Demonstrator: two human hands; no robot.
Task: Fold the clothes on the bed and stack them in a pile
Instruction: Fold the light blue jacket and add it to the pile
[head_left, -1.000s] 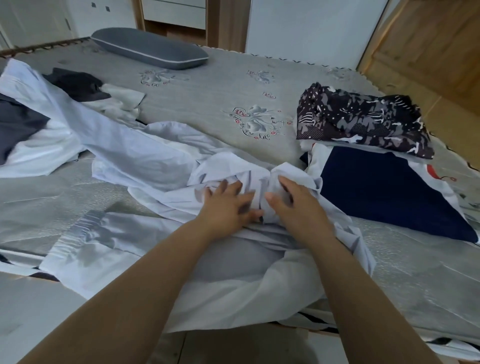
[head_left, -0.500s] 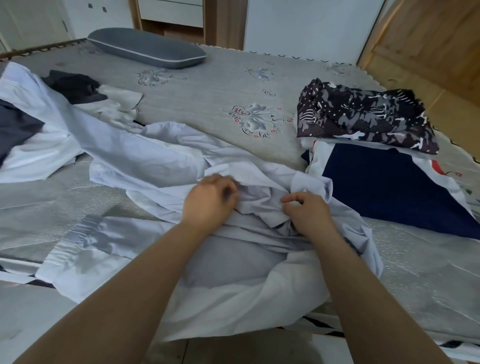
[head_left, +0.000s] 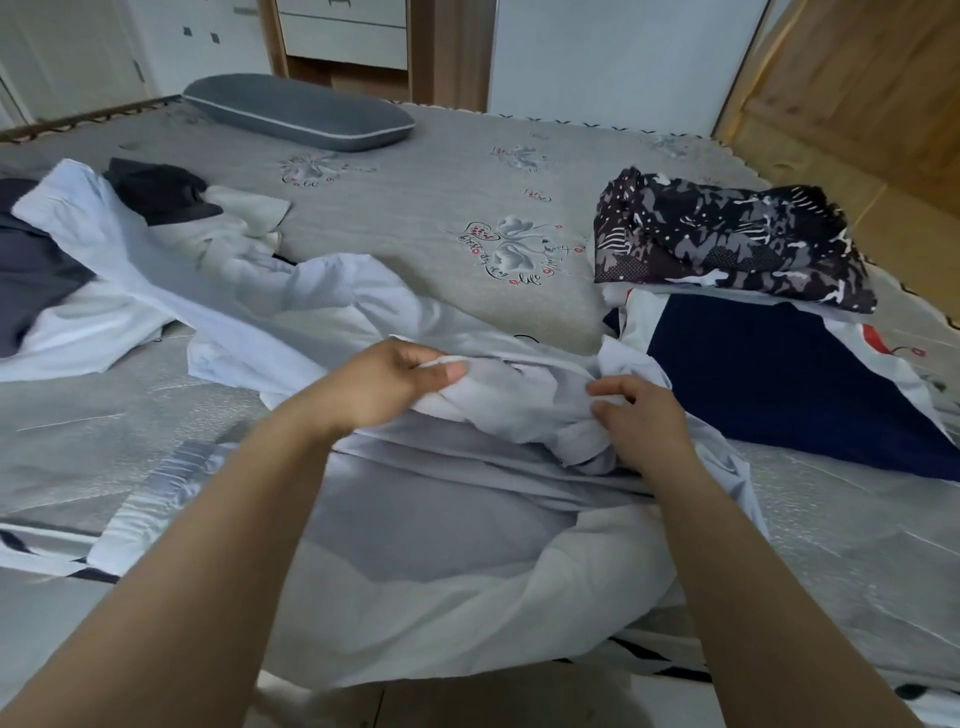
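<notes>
Head view, bed (head_left: 415, 208) with grey printed cover. White garment (head_left: 426, 545) lies crumpled across the near edge of the bed, its lower hem hanging over that edge toward the floor; one long section runs away to the upper left.

Left hand (head_left: 384, 384): fingers curled closed, thumb pressed on top, pinching a raised fold of the white garment. Right hand (head_left: 644, 421): fingers bent into a bunched part of the same cloth, gripping it. The two hands are near each other, a short span of cloth stretched between them.

Right side: navy and white piece (head_left: 779, 384) lies flat, its left edge touching the white garment (edge partly covered by it). Dark patterned garment (head_left: 727, 244) rests folded on its far end.

Left side: loose heap of dark and pale clothes (head_left: 156, 208), unfolded, under the long white section.

Grey pillow (head_left: 296, 111) at the far edge.

Open cover: broad bare band mid-bed between heap and patterned garment, and a bare strip at near left.
</notes>
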